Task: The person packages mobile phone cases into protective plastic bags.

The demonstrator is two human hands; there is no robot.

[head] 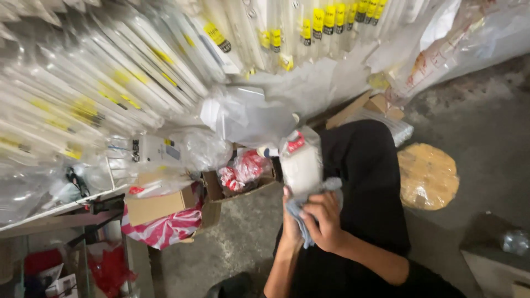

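Grey concrete floor (243, 243) under a leaning bank of long plastic-wrapped tubes (110, 72) with yellow labels.

Both forearms rise from the lap, bent at the elbow. The right hand (327, 222) curls over a blue-grey cloth (301, 218), pressing it against the base of a white wrapped roll (301, 165) held upright over the dark-clothed knee; the left hand (289, 223) sits closed behind the cloth, its fingers mostly hidden. Just left, an open cardboard box (212, 190) holds red-and-white packets in clear bags (243, 170). A smaller brown carton (160, 205) rests on a red-striped bag (165, 229).
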